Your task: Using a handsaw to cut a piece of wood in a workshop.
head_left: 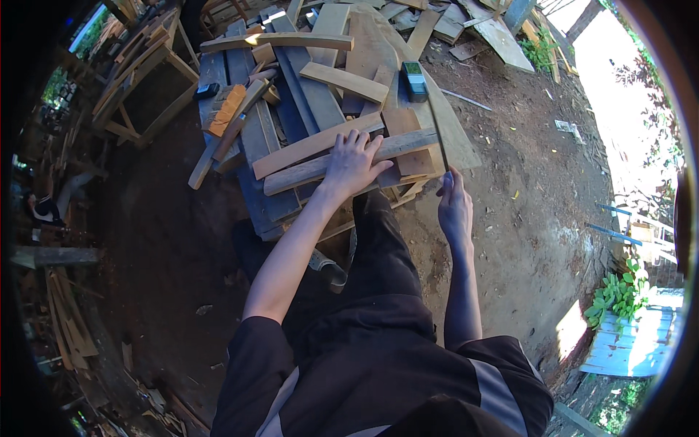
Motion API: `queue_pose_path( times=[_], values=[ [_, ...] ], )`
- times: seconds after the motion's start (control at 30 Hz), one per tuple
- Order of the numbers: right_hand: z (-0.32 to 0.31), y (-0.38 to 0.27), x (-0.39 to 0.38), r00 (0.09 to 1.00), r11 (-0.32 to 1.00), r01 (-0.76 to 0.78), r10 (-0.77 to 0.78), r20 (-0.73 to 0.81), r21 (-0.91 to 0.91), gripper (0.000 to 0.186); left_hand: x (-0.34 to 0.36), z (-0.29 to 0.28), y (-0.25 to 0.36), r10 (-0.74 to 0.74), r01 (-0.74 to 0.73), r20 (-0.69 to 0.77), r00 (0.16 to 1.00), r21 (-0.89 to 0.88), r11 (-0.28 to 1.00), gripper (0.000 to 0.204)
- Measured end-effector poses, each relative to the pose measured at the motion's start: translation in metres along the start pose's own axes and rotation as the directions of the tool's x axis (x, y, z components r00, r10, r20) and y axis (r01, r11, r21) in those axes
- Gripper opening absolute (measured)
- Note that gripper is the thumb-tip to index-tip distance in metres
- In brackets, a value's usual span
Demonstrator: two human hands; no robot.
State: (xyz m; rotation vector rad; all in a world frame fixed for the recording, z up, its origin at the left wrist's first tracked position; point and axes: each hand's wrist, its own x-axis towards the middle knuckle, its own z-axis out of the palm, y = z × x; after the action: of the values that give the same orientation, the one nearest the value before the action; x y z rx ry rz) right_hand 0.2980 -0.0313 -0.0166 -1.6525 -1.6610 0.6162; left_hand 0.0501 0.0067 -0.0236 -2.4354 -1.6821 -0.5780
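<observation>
My left hand [353,164] lies with fingers spread and slightly bent across a weathered wooden beam [409,143], beside a lighter plank [284,155]. Under the beam's right part is a short brown board [401,120]. My right hand [453,200] is closed around the lower end of a long, thin, dark tool [439,127], which points away from me along the right ends of the wood; its handle is mostly hidden by my fingers. A small teal-and-black device [414,81] sits farther back on a board.
Loose boards and an orange block [227,109] cover the low work surface [261,211]. A wooden bench frame [142,95] stands back left, scrap sheets [495,40] lie back right on dirt ground [524,218]. Wood scraps [69,320] line the left; corrugated sheeting [626,342] lies right.
</observation>
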Motion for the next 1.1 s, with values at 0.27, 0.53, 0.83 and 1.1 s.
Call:
queue_pose_path(
  times=[0.27,0.53,0.83,1.1],
  values=[
    [-0.031,-0.010,-0.016,0.993,0.870,0.039,0.020,0.115,-0.492,0.049,0.035,0.018,0.013,-0.121,0.152,0.203,0.972,-0.142,0.978,0.070],
    [0.006,-0.014,0.045,0.995,0.896,0.078,-0.044,0.087,-0.438,0.029,0.038,0.017,0.010,-0.151,0.185,0.219,0.964,-0.142,0.972,0.077],
    [-0.037,-0.009,-0.007,0.976,0.839,-0.049,0.155,0.152,-0.542,0.021,0.041,0.018,0.016,-0.153,0.186,0.230,0.961,-0.129,0.974,0.077],
    [-0.016,-0.020,0.024,0.977,0.829,0.076,0.050,0.209,-0.554,0.025,0.031,0.021,0.011,-0.196,0.213,0.198,0.960,-0.068,0.975,0.076]
  ],
)
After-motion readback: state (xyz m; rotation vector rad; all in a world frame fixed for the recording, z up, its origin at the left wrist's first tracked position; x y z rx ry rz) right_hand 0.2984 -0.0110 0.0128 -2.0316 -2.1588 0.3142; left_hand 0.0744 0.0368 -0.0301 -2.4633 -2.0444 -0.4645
